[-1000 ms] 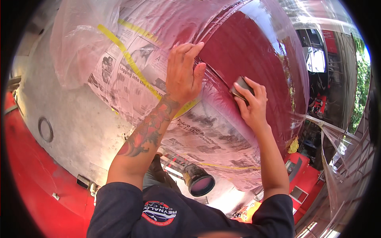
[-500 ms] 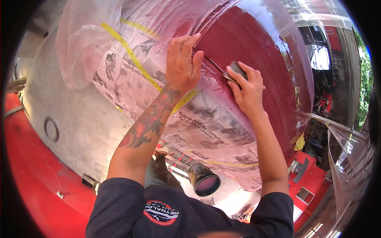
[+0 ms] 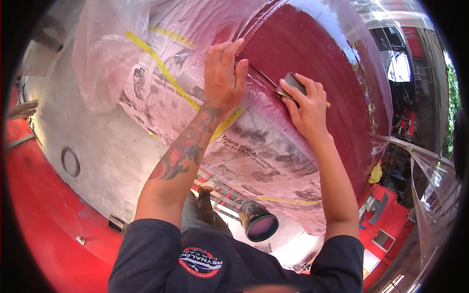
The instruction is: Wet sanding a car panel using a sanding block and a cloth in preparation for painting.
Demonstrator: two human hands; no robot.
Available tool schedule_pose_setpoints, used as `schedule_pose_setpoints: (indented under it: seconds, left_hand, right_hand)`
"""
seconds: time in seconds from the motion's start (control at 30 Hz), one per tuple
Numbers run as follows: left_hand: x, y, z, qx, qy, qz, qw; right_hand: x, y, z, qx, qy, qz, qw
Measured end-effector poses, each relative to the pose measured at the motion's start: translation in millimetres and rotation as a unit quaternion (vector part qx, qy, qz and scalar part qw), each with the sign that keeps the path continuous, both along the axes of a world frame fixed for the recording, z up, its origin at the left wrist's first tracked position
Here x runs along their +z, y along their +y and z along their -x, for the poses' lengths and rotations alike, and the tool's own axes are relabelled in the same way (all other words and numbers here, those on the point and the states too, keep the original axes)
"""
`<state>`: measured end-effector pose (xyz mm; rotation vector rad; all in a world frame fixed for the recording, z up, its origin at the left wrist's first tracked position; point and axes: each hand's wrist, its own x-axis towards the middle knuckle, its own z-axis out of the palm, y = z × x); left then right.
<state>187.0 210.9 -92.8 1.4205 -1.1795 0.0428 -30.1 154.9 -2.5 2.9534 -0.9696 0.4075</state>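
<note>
A glossy dark red car panel (image 3: 312, 44) curves away in front of me, its near side masked with newspaper (image 3: 254, 151) and yellow tape (image 3: 161, 63). My right hand (image 3: 309, 105) grips a grey sanding block (image 3: 294, 84) with a pale edge, held against the panel close to its masked border. Its underside is hidden. To the left, my left hand (image 3: 223, 73) lies on the masked area beside the panel's edge, fingers stretched out and the thumb apart, holding nothing.
Clear plastic sheeting (image 3: 107, 53) drapes the far left. Below the masked side stands a dark bucket (image 3: 259, 224) on the floor. A black ring (image 3: 70, 161) lies on the concrete at left, near a red surface (image 3: 53, 219). A yellow rag (image 3: 375, 173) sits at the right.
The view has shifted slightly, so the surroundings sit a little differently. My right hand and the sanding block have moved only slightly; my left hand stays in place on the masking.
</note>
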Motion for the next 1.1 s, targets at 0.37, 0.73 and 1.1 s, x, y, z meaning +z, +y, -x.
schedule_pose_setpoints:
  seconds: [0.37, 0.73, 1.1]
  left_hand:
    - [-7.6, -0.2, -2.3, 0.012, -0.015, -0.004, 1.000]
    - [-1.1, -7.7, 12.7, -0.001, 0.009, -0.003, 1.000]
    - [16.2, 5.2, 41.1, 0.036, -0.040, -0.003, 0.999]
  right_hand:
    - [8.6, 10.3, 67.9, -0.021, 0.058, -0.021, 0.998]
    - [-16.3, 2.0, 9.5, -0.027, -0.086, 0.006, 0.996]
    - [6.6, 21.6, 169.8, -0.087, -0.056, 0.021, 0.994]
